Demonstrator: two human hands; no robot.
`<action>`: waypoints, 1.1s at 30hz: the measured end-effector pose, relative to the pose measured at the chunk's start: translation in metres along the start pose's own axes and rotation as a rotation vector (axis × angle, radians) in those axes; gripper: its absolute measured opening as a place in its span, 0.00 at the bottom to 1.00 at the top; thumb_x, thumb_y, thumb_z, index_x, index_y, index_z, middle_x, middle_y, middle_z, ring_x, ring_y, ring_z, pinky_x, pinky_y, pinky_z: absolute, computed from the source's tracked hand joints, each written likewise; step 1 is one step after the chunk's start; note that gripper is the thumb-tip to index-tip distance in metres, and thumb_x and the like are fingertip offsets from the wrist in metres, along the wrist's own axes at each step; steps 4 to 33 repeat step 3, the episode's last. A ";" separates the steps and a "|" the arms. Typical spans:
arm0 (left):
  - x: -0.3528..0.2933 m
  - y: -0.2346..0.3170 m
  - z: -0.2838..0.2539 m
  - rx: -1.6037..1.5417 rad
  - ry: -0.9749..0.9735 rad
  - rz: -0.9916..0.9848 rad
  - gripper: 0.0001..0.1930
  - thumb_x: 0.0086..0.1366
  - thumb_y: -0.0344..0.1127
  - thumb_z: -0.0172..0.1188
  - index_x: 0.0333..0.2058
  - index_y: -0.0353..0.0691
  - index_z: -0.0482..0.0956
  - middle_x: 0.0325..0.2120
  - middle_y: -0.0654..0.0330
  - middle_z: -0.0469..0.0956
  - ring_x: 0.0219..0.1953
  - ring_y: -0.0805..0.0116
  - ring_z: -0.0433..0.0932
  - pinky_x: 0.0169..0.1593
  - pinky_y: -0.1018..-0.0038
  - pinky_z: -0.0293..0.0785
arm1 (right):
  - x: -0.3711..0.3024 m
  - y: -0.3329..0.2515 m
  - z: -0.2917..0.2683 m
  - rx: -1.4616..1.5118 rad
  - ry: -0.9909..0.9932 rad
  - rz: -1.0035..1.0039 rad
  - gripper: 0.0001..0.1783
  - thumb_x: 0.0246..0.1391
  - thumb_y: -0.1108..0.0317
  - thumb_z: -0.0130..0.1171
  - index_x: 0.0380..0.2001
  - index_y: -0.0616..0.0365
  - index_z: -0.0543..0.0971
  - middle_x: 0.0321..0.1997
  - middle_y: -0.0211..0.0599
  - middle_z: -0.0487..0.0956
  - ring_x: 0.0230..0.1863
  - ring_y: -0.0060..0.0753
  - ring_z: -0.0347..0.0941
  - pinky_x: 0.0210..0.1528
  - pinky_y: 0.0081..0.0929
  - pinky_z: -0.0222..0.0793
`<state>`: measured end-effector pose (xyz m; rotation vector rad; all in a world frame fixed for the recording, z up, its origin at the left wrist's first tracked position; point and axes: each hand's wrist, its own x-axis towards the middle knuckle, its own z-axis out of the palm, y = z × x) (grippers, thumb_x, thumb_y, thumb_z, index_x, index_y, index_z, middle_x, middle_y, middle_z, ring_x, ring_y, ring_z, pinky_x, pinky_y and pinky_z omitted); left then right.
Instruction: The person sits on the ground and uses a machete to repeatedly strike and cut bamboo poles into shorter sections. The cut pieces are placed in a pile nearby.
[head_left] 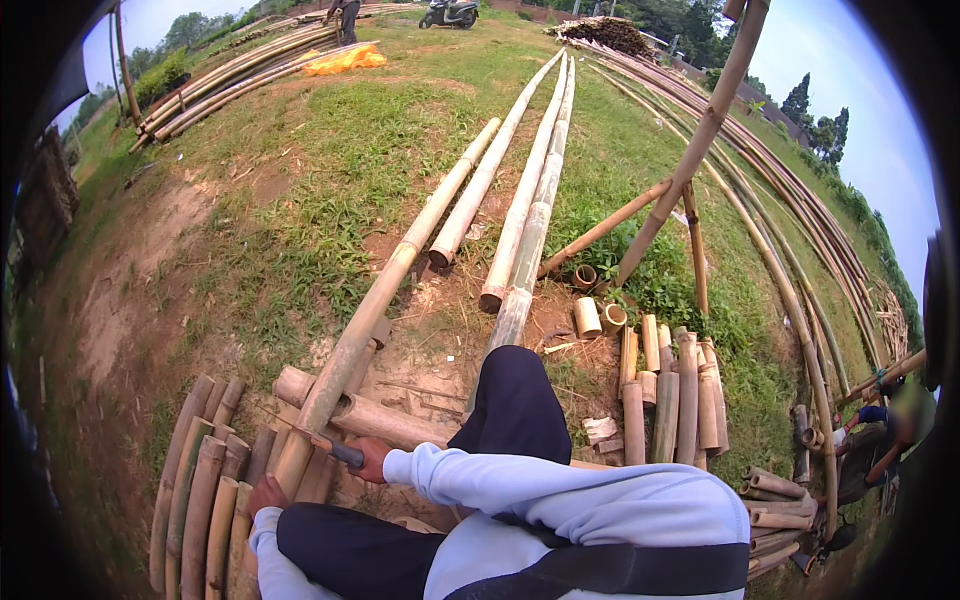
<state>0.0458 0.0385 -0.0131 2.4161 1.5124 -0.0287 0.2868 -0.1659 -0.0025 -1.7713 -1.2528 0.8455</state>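
Note:
A long bamboo pole [362, 318] runs from the grass down toward me, its near part lying over a thick bamboo crosspiece [400, 424]. My right hand [373, 460] is closed round the dark handle of a handsaw [346, 453]. The saw's thin blade points up and left, lying across the pole. Lower down, my left hand [268, 494] grips the near end of the pole from its left side; its fingers are partly hidden. Cut bamboo lengths [205, 475] lie side by side just left of that hand.
More cut pieces [664, 405] stand in a cluster to the right. Long poles [520, 225] stretch ahead over the grass, next to a slanted bamboo post [690, 150]. Another person [868, 450] is at the far right, near a stack of short lengths [777, 510]. A motorbike [449, 14] stands far off.

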 end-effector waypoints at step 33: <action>0.009 -0.015 0.008 0.065 -0.017 -0.034 0.31 0.75 0.56 0.36 0.44 0.36 0.83 0.41 0.34 0.81 0.46 0.32 0.80 0.51 0.42 0.74 | -0.015 -0.020 -0.014 -0.115 -0.026 -0.008 0.20 0.50 0.65 0.63 0.49 0.48 0.82 0.42 0.52 0.84 0.46 0.58 0.81 0.49 0.47 0.75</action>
